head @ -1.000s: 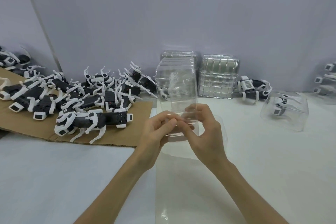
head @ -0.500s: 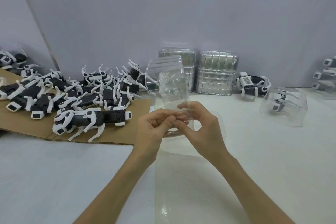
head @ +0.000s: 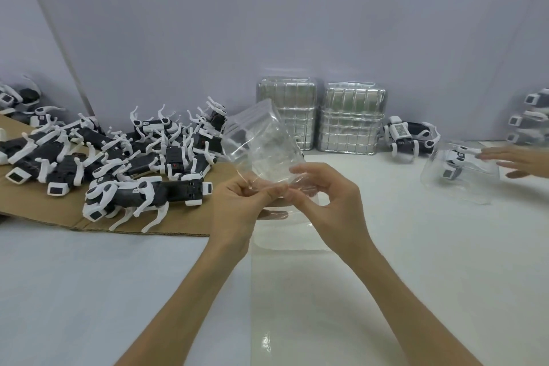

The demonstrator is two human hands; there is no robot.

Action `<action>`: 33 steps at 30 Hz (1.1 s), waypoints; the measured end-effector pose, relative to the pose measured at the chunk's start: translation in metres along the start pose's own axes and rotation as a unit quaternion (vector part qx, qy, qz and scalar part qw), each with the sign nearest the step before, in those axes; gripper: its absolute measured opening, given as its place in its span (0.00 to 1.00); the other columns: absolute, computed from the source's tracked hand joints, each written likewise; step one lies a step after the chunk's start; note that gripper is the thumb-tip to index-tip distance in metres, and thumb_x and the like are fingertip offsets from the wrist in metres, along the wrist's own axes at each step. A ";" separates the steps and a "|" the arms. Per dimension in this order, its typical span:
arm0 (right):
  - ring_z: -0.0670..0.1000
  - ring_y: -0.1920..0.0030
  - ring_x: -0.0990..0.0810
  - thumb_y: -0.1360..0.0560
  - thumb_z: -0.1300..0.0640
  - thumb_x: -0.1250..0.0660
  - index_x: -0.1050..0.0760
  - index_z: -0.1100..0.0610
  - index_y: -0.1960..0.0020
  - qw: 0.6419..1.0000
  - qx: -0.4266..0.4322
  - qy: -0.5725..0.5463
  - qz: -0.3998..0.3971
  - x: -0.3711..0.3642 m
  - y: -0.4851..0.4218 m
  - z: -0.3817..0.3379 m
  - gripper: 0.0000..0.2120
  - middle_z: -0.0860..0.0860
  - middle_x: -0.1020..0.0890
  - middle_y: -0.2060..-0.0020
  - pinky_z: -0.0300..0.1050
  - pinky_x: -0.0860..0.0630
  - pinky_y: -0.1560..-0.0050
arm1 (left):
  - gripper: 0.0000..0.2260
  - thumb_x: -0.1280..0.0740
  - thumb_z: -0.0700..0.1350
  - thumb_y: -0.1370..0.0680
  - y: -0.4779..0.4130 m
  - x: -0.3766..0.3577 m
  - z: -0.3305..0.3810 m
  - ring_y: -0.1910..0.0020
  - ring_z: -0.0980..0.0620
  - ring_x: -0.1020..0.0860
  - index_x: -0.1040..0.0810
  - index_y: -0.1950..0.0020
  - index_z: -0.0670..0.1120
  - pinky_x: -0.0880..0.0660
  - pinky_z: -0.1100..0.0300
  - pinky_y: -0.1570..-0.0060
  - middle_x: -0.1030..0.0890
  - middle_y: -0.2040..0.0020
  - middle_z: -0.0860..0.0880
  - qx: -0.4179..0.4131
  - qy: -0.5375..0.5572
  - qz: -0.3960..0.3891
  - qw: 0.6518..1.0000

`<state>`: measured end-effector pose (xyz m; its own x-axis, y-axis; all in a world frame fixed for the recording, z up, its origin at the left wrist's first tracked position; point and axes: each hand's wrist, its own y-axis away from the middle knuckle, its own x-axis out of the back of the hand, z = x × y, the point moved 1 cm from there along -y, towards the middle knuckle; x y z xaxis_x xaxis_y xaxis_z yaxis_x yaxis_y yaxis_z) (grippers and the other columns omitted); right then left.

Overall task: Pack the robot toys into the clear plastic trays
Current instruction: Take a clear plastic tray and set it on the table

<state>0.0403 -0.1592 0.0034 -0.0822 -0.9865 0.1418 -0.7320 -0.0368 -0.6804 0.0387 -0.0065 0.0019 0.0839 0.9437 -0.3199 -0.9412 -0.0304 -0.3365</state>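
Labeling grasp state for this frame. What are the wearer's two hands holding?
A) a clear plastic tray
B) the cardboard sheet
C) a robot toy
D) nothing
A: the left hand and the right hand both pinch the near edge of a clear plastic tray with their fingers, while the robot toys lie untouched on the cardboard.

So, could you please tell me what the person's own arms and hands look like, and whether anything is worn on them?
Both are bare. The left hand and right hand wear no gloves, and no ring shows on the fingers. The left forearm and right forearm are uncovered down to the frame's edge: no sleeve, watch or bracelet is in view.
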 end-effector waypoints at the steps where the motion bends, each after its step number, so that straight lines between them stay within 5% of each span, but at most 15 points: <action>1: 0.51 0.55 0.16 0.29 0.54 0.23 0.20 0.53 0.45 1.000 0.004 0.001 0.003 0.001 0.000 0.000 0.14 0.46 0.15 0.60 0.45 0.22 0.51 | 0.06 0.21 0.45 0.34 0.000 0.000 0.001 0.60 0.41 0.14 0.15 0.62 0.46 0.18 0.55 0.67 0.14 0.60 0.40 -0.004 0.003 -0.019 1.000; 6: 0.52 0.54 0.16 0.30 0.56 0.23 0.22 0.46 0.46 0.999 -0.011 -0.028 0.010 0.008 -0.002 0.001 0.16 0.48 0.15 0.59 0.52 0.22 0.49 | 0.11 0.30 0.51 0.25 0.000 0.003 0.006 0.48 0.38 0.16 0.14 0.50 0.45 0.18 0.53 0.57 0.15 0.48 0.39 0.003 0.028 -0.116 0.993; 11: 0.51 0.55 0.15 0.29 0.57 0.24 0.21 0.50 0.46 0.999 -0.008 -0.042 -0.012 0.002 -0.001 0.000 0.14 0.48 0.15 0.58 0.42 0.22 0.51 | 0.09 0.24 0.51 0.32 -0.002 0.005 0.009 0.58 0.40 0.14 0.14 0.60 0.46 0.18 0.55 0.65 0.14 0.58 0.40 -0.019 -0.003 -0.052 0.998; 15: 0.53 0.55 0.16 0.29 0.58 0.23 0.21 0.54 0.44 0.999 -0.002 -0.040 -0.001 0.008 -0.005 0.002 0.15 0.51 0.15 0.59 0.47 0.21 0.51 | 0.06 0.23 0.50 0.34 -0.004 0.009 0.008 0.58 0.38 0.14 0.16 0.63 0.48 0.18 0.55 0.64 0.14 0.58 0.40 -0.028 -0.004 -0.047 0.998; 21: 0.49 0.63 0.19 0.26 0.59 0.28 0.20 0.51 0.45 0.990 -0.008 -0.082 0.116 0.034 -0.013 0.008 0.10 0.49 0.16 0.62 0.40 0.22 0.57 | 0.04 0.27 0.48 0.30 -0.007 0.017 0.013 0.64 0.44 0.14 0.15 0.60 0.48 0.19 0.58 0.67 0.14 0.60 0.43 -0.037 0.010 -0.016 0.999; 27: 0.45 0.51 0.23 0.24 0.57 0.29 0.21 0.53 0.39 0.962 0.055 0.190 0.187 0.073 -0.019 0.019 0.14 0.50 0.21 0.52 0.39 0.27 0.43 | 0.07 0.38 0.48 0.22 -0.018 0.045 0.024 0.67 0.55 0.20 0.24 0.54 0.46 0.21 0.62 0.64 0.18 0.63 0.52 -0.001 0.121 0.058 0.991; 31: 0.57 0.51 0.19 0.29 0.65 0.25 0.19 0.57 0.40 0.914 0.074 0.341 0.208 0.091 -0.020 0.028 0.18 0.47 0.19 0.56 0.63 0.29 0.40 | 0.09 0.41 0.46 0.17 -0.017 0.047 0.023 0.64 0.54 0.20 0.23 0.53 0.48 0.22 0.61 0.59 0.17 0.59 0.52 0.029 0.186 0.049 0.981; 33: 0.55 0.50 0.20 0.31 0.65 0.24 0.19 0.54 0.41 0.900 0.048 0.378 0.212 0.103 -0.018 0.036 0.19 0.42 0.20 0.57 0.52 0.34 0.38 | 0.11 0.43 0.45 0.16 -0.015 0.047 0.023 0.64 0.54 0.20 0.22 0.53 0.49 0.23 0.60 0.59 0.17 0.58 0.52 0.033 0.205 0.040 0.977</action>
<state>0.0698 -0.2657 0.0045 -0.8044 -0.5248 0.2784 -0.4668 0.2685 -0.8426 0.0494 0.0457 0.0127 0.1202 0.7281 -0.6748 -0.9680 -0.0648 -0.2424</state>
